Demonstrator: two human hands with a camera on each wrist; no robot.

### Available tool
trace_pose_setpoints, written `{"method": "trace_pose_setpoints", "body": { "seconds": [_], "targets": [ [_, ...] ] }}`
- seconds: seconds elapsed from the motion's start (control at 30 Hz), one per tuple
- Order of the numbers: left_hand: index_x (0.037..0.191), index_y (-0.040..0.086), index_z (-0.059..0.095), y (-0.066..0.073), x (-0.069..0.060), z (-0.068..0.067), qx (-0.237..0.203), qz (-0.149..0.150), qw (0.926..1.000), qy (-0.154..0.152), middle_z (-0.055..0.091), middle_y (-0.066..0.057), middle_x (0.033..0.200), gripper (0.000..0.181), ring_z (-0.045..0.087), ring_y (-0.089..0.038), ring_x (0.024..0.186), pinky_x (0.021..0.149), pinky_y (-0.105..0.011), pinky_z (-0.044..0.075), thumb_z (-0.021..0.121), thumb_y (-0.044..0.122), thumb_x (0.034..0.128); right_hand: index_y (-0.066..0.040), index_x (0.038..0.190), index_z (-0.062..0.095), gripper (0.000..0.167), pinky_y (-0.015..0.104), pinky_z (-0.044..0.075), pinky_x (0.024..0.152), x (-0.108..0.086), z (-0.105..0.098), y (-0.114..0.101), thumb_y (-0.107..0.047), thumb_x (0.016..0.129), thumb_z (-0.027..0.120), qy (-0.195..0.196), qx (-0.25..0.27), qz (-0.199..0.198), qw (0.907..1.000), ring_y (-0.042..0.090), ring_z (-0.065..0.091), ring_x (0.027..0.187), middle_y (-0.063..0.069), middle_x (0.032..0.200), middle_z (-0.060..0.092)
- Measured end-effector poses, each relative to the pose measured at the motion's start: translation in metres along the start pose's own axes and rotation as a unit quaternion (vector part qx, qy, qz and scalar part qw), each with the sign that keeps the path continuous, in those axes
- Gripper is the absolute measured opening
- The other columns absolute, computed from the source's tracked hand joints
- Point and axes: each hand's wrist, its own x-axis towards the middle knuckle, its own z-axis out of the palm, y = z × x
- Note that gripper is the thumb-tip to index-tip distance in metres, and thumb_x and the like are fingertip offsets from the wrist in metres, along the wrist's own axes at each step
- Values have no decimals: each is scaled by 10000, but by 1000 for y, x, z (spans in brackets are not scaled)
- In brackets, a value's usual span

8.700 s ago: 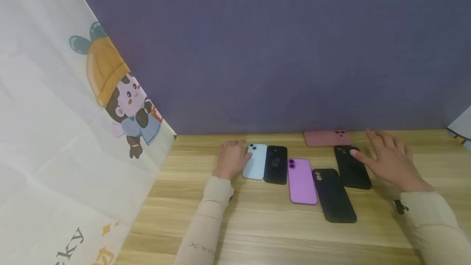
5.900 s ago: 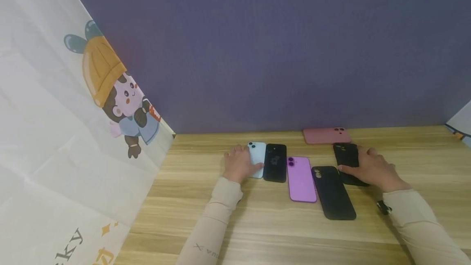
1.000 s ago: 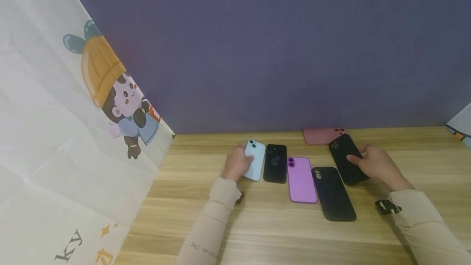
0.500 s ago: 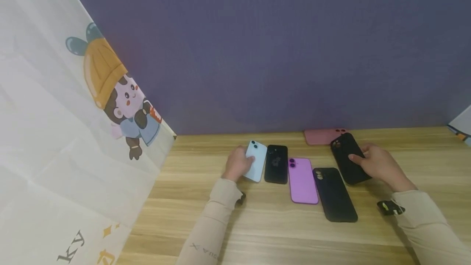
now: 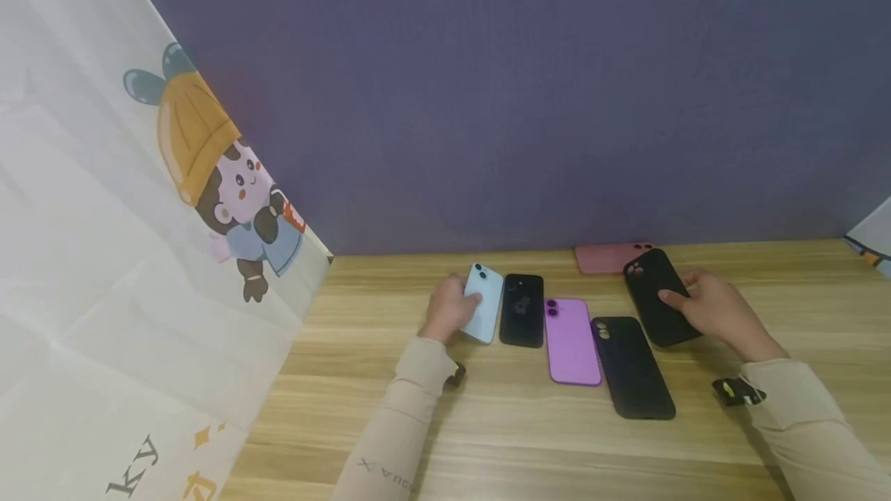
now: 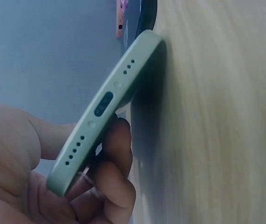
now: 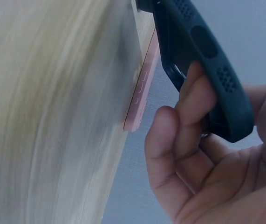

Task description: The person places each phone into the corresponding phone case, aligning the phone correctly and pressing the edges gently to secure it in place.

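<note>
My left hand [image 5: 445, 309] grips a light blue phone [image 5: 489, 301] by its left side, thumb across the back. The left wrist view shows the phone's bottom edge [image 6: 88, 133] tilted, with fingers curled beneath it. In my right hand [image 5: 720, 315] is a black phone case [image 5: 652, 292], pinched at its right side with the thumb on the outer back. Seen from the right wrist, the case [image 7: 214, 70] is hollow and my fingers reach inside it. Just right of the blue phone lies a black phone [image 5: 522, 314].
On the wooden table [image 5: 515, 439] lie a purple phone [image 5: 573, 346] and, beside it, a second black phone case [image 5: 635, 369]. A pink phone [image 5: 600, 259] lies against the dark blue back panel [image 5: 529, 99], partly covered by the held case. A white printed sheet [image 5: 83, 253] borders the left.
Both hands first lay loosely over the blue phone and the black case, then took hold of them. Both things are now raised and tilted at one side. Over the last second they hardly moved.
</note>
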Motion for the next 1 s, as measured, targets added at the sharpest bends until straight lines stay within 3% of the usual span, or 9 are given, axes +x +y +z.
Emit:
{"method": "trace_pose_setpoints", "body": {
  "seconds": [0.33, 0.7, 0.87, 1.0],
  "targets": [
    [1259, -18, 657, 2, 1, -1, -15, -80, 10000, 28, 721, -199, 1122, 368, 692, -311, 944, 822, -416, 606, 692, 196, 963, 177, 1211, 510, 556, 573, 514, 780, -1, -1, -1, -352, 1046, 562, 53, 78, -51, 9999, 538, 644, 1011, 384, 1098, 678],
    [1260, -59, 609, 4, -2, -3, -453, 28, 9988, 158, 687, -235, 1170, 384, 675, -353, 1030, 898, -455, 591, 687, 175, 966, 200, 1245, 508, 555, 615, 513, 805, 1, 2, -1, -324, 1064, 536, 37, 70, -159, 9998, 582, 615, 1045, 367, 1055, 689],
    [1225, -73, 614, 3, 0, -1, -747, 70, 9970, 191, 699, -242, 1154, 363, 680, -356, 1037, 902, -444, 593, 695, 162, 961, 210, 1268, 491, 531, 568, 519, 773, 3, 2, -1, -286, 1077, 504, 46, 47, -204, 9998, 469, 660, 924, 272, 903, 714],
    [1211, -83, 604, 4, -1, 0, -1094, 13, 9939, 124, 705, -253, 1130, 350, 692, -351, 1010, 867, -431, 606, 692, 146, 962, 219, 1306, 458, 546, 548, 516, 757, 3, 2, -1, -282, 1088, 476, 37, 58, -152, 9999, 421, 657, 908, 287, 927, 706]
  ]
}}
